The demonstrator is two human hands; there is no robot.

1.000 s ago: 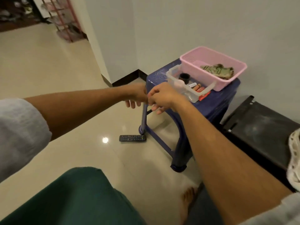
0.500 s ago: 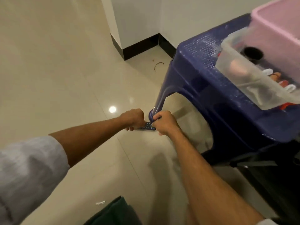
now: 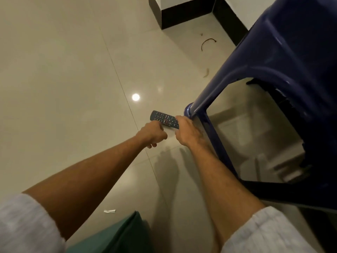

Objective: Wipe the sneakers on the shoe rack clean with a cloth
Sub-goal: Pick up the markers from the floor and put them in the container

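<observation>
Remote [image 3: 164,119] gripped; left hand [image 3: 152,133], right hand [image 3: 188,130] (beside stool [image 3: 273,52])

Glossy tiled floor [image 3: 73,70]; probably plastic stool [image 3: 291,52]

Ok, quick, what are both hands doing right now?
Left hand: curled at the remote, grip cannot be told.
Right hand: holding the remote's end.

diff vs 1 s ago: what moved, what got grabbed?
The left hand and right hand went down from the top edge of the stool to the floor and now hold the remote, untouched a second ago. Whether it has left the floor is unclear. The stool stayed put; the remote is still beside its leg.
</observation>
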